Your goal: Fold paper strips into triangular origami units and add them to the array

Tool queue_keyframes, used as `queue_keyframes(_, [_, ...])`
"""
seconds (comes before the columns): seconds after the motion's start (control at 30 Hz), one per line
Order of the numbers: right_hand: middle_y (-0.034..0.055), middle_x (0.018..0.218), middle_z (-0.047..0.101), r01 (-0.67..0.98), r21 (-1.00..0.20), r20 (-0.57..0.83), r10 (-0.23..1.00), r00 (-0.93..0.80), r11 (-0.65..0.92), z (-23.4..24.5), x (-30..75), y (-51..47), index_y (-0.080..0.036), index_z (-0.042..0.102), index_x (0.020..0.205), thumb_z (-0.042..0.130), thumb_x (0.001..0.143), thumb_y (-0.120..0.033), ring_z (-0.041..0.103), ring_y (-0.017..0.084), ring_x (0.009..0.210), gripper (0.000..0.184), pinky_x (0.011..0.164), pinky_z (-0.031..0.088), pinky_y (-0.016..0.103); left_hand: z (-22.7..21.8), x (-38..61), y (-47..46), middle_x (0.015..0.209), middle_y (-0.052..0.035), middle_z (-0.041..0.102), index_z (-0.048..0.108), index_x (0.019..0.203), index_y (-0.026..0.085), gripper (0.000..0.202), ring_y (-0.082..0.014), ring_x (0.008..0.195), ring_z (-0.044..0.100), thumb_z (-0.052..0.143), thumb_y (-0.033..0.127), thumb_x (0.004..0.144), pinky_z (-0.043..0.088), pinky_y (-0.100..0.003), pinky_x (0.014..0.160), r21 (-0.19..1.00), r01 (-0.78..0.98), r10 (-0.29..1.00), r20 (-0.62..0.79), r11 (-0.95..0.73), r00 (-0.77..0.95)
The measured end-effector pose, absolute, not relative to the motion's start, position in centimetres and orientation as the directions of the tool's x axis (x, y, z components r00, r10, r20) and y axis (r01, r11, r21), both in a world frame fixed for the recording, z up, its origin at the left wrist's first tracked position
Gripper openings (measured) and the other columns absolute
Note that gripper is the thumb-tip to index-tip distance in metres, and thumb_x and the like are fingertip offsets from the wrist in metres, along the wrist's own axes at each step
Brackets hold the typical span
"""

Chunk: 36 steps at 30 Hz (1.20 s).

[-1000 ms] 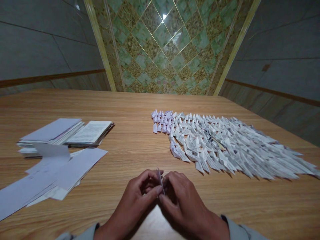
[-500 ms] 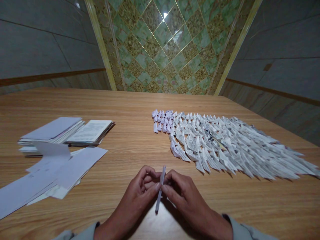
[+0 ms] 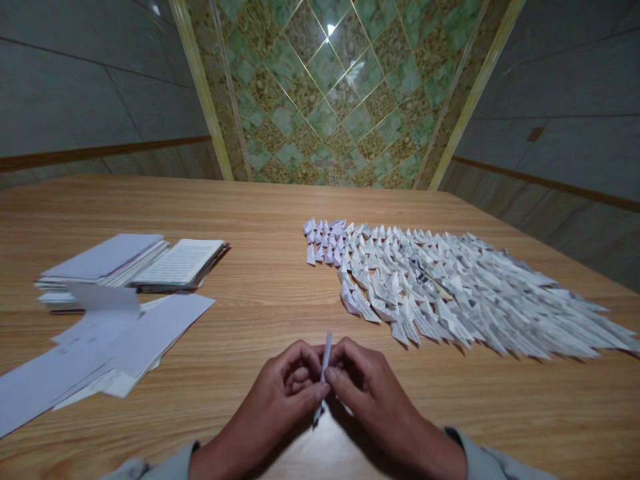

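A small folded piece of paper (image 3: pixel 327 350), pale and seen almost edge-on, stands upright between my two hands near the table's front. My left hand (image 3: pixel 287 387) pinches it from the left, with the thumb across its near face edge. From the right, my right hand (image 3: pixel 365 380) grips the same paper between thumb and curled fingers. The thumbs almost meet at its middle. Its lower end is partly covered by my left thumb. To the right lie many folded paper boats (image 3: pixel 425 287) in tight rows, some lilac, most with print.
On the left are a stack of lilac-topped paper (image 3: pixel 107 257) and a pile of printed sheets (image 3: pixel 183 262). Loose paper strips (image 3: pixel 150 333) overlap in front of them. The wooden table (image 3: pixel 240 207) reaches back to a tiled wall (image 3: pixel 327 100).
My left thumb has slid slightly right and down over the folded paper, and the left knuckles have shifted a little. The right thumb has moved slightly. The paper stays in both hands.
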State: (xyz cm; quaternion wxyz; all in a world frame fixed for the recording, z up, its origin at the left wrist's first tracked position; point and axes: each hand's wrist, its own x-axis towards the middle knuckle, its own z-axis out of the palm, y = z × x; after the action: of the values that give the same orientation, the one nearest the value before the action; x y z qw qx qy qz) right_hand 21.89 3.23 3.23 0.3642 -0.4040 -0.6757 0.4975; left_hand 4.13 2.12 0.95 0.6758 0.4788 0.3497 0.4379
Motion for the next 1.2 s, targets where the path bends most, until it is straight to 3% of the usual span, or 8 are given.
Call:
queue_keyframes(0.17, [0.0013,0.072,0.062,0.358,-0.903,0.119,0.939,-0.322,0.238,2.6,21.6,3.1,-0.019,0.059,0.077,0.054,0.087,-0.022,0.052,0.016,0.065,0.012,0.06,0.036,0.027,0.8,4.4,2.0,0.098,-0.0067,0.072,0.055,0.082,0.021,0.02,-0.0199,0.088,0.068,0.074,0.027,0.086,0.054,-0.031,0.08,0.979,-0.175,0.949,-0.043,0.102,0.311])
queue_keyframes(0.3, [-0.0008,0.071,0.061,0.449,-0.846,0.186,0.948,-0.259,0.289,2.0,21.2,2.7,-0.02,0.055,0.081,0.054,0.082,-0.016,0.053,0.016,0.064,0.005,0.06,0.035,0.026,0.9,4.7,1.7,0.12,-0.0134,0.07,0.059,0.084,0.02,0.013,-0.0256,0.104,0.069,0.072,0.024,0.085,0.055,-0.039,0.094,0.999,0.013,0.979,0.044,-0.047,0.199])
queue_keyframes(0.47, [-0.0008,0.074,0.064,0.503,-0.785,0.285,0.932,-0.226,0.362,1.9,20.5,2.3,-0.021,0.055,0.093,0.054,0.08,-0.014,0.058,0.017,0.067,0.015,0.063,0.038,0.027,0.6,4.8,1.4,0.119,-0.0133,0.07,0.063,0.1,0.021,0.015,-0.0258,0.1,0.07,0.07,0.019,0.086,0.059,-0.038,0.09,0.956,0.214,0.973,0.168,-0.2,0.156])
queue_keyframes(0.77, [0.001,0.083,0.067,0.534,-0.763,0.336,0.93,-0.152,0.363,1.1,20.5,3.0,-0.022,0.057,0.099,0.055,0.077,-0.01,0.061,0.02,0.075,0.025,0.066,0.039,0.029,0.6,5.5,1.0,0.138,-0.0148,0.06,0.056,0.119,0.024,0.029,-0.0265,0.113,0.067,0.063,0.015,0.091,0.057,-0.041,0.097,0.985,0.098,0.979,0.129,-0.146,0.16])
queue_keyframes(0.93, [0.0009,0.081,0.068,0.488,-0.772,0.367,0.912,-0.181,0.407,1.4,20.5,3.0,-0.022,0.056,0.09,0.054,0.081,-0.009,0.061,0.019,0.074,0.016,0.066,0.039,0.028,0.6,5.7,0.8,0.144,-0.0139,0.057,0.056,0.113,0.024,0.026,-0.0257,0.114,0.067,0.058,0.012,0.09,0.055,-0.042,0.098,0.996,0.046,0.992,0.074,-0.079,0.1])
queue_keyframes(1.07, [0.0025,0.084,0.069,0.497,-0.696,0.467,0.852,-0.236,0.518,1.3,20.4,2.8,-0.021,0.058,0.093,0.052,0.078,-0.007,0.062,0.02,0.076,0.022,0.068,0.038,0.03,1.1,5.7,1.2,0.121,-0.0103,0.072,0.06,0.107,0.023,0.02,-0.024,0.103,0.071,0.06,0.015,0.088,0.055,-0.036,0.091,0.996,0.051,0.993,0.074,-0.079,0.096])
queue_keyframes(1.2, [0.0032,0.081,0.067,0.552,-0.589,0.534,0.797,-0.283,0.59,1.0,20.6,2.8,-0.021,0.059,0.093,0.052,0.079,-0.008,0.058,0.021,0.074,0.02,0.068,0.035,0.032,1.6,5.7,1.5,0.075,-0.0002,0.074,0.06,0.1,0.022,0.016,-0.0187,0.069,0.069,0.063,0.02,0.085,0.052,-0.024,0.063,0.996,0.069,0.992,0.047,-0.055,0.115])
